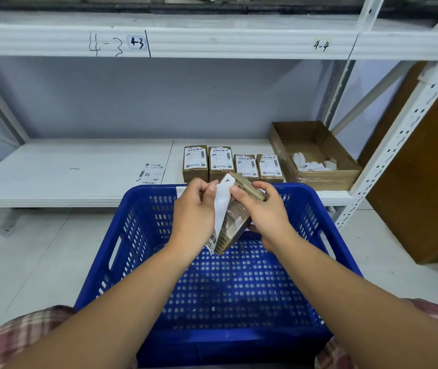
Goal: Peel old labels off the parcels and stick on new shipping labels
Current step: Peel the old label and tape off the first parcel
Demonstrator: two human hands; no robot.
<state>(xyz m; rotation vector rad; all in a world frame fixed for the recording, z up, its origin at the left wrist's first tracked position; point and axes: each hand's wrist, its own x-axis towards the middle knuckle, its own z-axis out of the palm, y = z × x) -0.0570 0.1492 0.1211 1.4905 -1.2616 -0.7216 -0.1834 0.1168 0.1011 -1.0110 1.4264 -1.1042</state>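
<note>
Above blue basket (143,235), left hand (194,209) pinching label (221,206), right hand (265,211) gripping parcel (236,227), shelf parcels (220,162) behind.

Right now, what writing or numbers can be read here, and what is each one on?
"4-3": handwritten on the shelf beam.
"4-3": white sticker beside that writing.
"4-4": yellowish sticker farther right on the beam.
Too small to read: labels on the four shelf parcels, the loose label sheet, the old label on the held parcel.

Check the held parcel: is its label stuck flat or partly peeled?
Partly peeled: the left hand pinches the label, its blank back lifted off the parcel.
</note>
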